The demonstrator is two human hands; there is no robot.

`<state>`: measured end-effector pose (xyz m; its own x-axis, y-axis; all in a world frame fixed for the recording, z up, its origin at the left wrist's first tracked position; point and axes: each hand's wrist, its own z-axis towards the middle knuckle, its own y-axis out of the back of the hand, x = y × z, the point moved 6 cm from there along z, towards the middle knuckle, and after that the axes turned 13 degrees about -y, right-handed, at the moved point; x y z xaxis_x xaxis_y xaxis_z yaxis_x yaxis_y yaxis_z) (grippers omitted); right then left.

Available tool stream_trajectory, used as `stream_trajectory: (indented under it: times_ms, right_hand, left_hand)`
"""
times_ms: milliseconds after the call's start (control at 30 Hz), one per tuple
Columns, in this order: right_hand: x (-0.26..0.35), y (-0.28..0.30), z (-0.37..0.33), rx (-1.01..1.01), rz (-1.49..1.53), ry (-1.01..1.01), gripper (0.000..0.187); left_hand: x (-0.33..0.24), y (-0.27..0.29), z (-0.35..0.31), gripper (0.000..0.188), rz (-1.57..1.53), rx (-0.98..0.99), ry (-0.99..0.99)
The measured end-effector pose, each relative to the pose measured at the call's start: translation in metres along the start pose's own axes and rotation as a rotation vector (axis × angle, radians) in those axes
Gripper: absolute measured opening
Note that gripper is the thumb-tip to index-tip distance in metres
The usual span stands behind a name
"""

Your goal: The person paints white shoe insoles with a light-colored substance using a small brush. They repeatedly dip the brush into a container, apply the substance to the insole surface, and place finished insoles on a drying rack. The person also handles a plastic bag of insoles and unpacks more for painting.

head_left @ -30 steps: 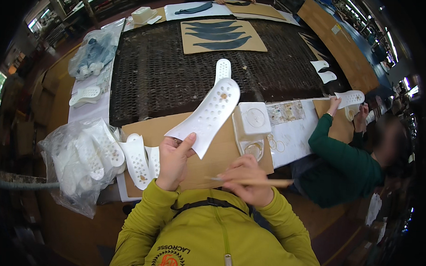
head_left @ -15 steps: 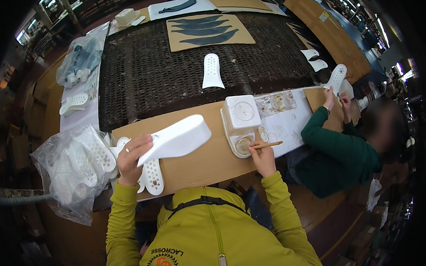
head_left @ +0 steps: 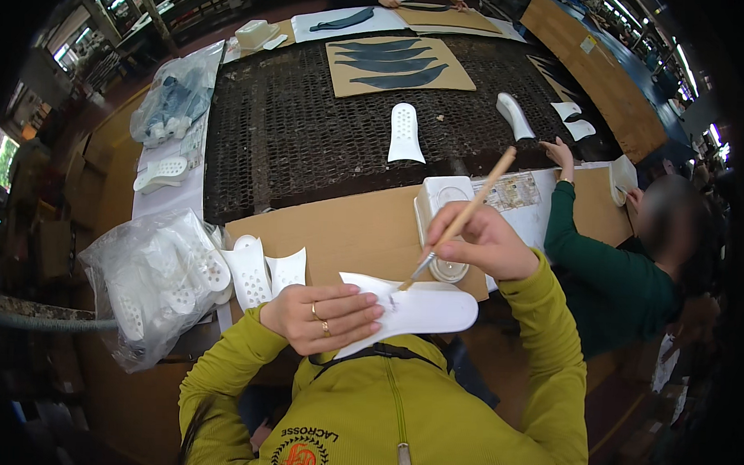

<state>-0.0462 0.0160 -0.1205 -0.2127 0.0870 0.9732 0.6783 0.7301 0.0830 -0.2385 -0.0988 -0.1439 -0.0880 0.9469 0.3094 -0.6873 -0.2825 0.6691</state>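
A white wedge-shaped shoe sole (head_left: 431,308) lies level in front of my chest. My left hand (head_left: 324,317) grips its left end, the fingers laid over the top and the thumb hidden. Pinched in my right hand (head_left: 482,240) is a wooden-handled brush (head_left: 473,205), slanting down to the left. Its bristles meet the sole's upper face just beyond my left fingertips, beside a small dark mark. Partly hidden behind my right hand stands a white plastic container (head_left: 438,204). Several loose soles with round holes (head_left: 250,273) rest left of my left hand.
Brown cardboard (head_left: 331,231) covers the near table edge. A clear bag of soles (head_left: 153,286) sits at left. Beyond is a dark mesh surface (head_left: 309,156) bearing a sole (head_left: 404,135) and dark cut strips on cardboard (head_left: 459,78). A green-sleeved co-worker (head_left: 581,240) reaches in at right.
My right hand brought the brush from the container to the sole, which my left hand moved nearer my chest. The co-worker's sole now lies on the mesh, their hand beside it.
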Motion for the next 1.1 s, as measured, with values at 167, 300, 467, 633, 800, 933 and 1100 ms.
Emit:
stream_trajectory:
  times_ms: [167,300,467,633,800,933,1100]
  right_hand:
    - [0.017,-0.022,0.025,0.09,-0.12,-0.043,0.016]
    - [0.03,-0.04,0.036,0.133,-0.139,0.029,0.015]
    - [0.039,-0.042,0.03,0.097,-0.204,0.164,0.014]
    - [0.032,-0.034,0.014,0.065,-0.311,0.251,0.01]
    - [0.024,-0.019,-0.002,0.045,-0.269,0.191,0.008]
    - [0.027,-0.009,-0.014,0.018,-0.332,0.172,0.009]
    - [0.047,-0.016,-0.013,-0.063,-0.38,0.324,0.009]
  left_hand:
    - [-0.006,0.005,0.013,0.019,-0.036,-0.111,-0.098]
    - [-0.01,0.001,0.015,0.019,-0.056,-0.147,-0.153]
    - [-0.009,0.001,0.012,0.019,-0.071,-0.133,-0.158]
    - [-0.005,0.013,0.004,0.019,-0.005,-0.112,-0.109]
    - [0.0,0.021,0.0,0.019,0.047,-0.077,-0.064]
    - [0.003,0.027,-0.004,0.019,0.06,-0.06,-0.047]
    - [0.005,0.024,-0.004,0.019,0.033,-0.052,-0.051]
